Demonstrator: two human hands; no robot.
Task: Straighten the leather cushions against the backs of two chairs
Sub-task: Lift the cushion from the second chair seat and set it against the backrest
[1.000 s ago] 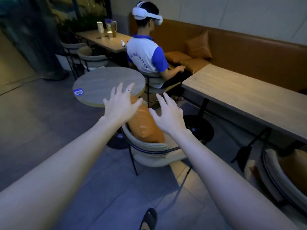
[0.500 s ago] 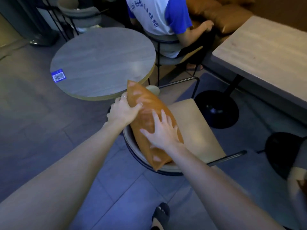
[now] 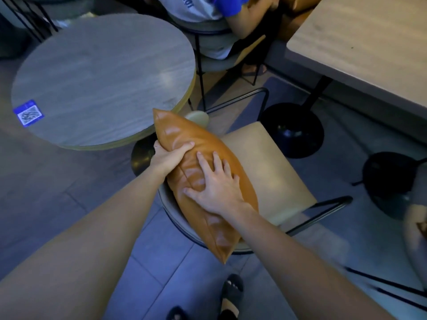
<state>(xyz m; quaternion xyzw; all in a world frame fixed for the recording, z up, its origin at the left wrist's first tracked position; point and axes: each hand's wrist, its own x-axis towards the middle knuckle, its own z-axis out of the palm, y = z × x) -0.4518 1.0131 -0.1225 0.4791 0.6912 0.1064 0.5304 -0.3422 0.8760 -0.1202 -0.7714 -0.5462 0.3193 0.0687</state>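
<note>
Against the curved back of the chair [image 3: 272,172] stands the tan leather cushion [image 3: 175,135] on its edge. The left hand [image 3: 169,158] grips its upper edge with closed fingers, and the right hand [image 3: 217,188] lies flat on its face, fingers spread. Just beside is a round table [image 3: 99,72].

Tan cushion [image 3: 208,181] on chair [image 3: 272,181], against its back.

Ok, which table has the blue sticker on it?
The round table, left of the cushion; the sticker sits near its left edge. The rectangular table shows none.
</note>
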